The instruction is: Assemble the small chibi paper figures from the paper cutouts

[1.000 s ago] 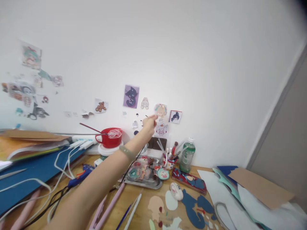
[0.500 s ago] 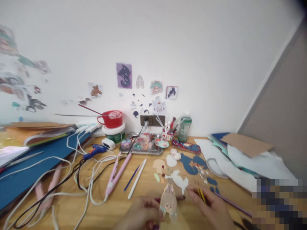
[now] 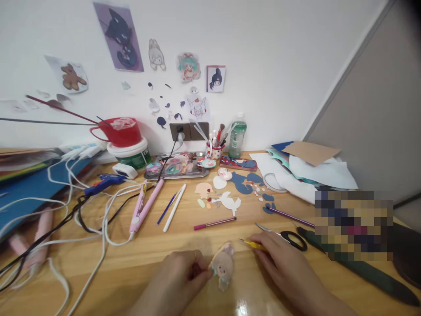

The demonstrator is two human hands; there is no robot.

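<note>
My left hand (image 3: 182, 278) pinches the left edge of a small paper cutout figure (image 3: 224, 267) with long pale hair and rabbit-like ears. It is held low over the wooden desk. Across from it, my right hand (image 3: 283, 263) grips a slim yellow tool with a thin pointed metal tip (image 3: 258, 245), aimed left towards the figure but apart from it. Whether that is a knife or tweezers I cannot tell. Scissors (image 3: 294, 240) with black handles lie just beyond my right hand. A magenta pen (image 3: 215, 223) rests on the desk ahead of the figure.
White and blue paper pieces (image 3: 241, 182) are scattered mid-desk. A pink hair straightener (image 3: 146, 206), white cables (image 3: 108, 210) and a blue glue gun (image 3: 103, 183) occupy the left. Behind stand a metal tray (image 3: 177, 175), red cup (image 3: 125, 134) and green bottle (image 3: 237, 137). Paper sheets (image 3: 312, 166) lie right.
The view has tilted down and shifted. The cutout figure, held more upright before, now leans lower over the desk. The yellow tool's tip has swung round to point left.
</note>
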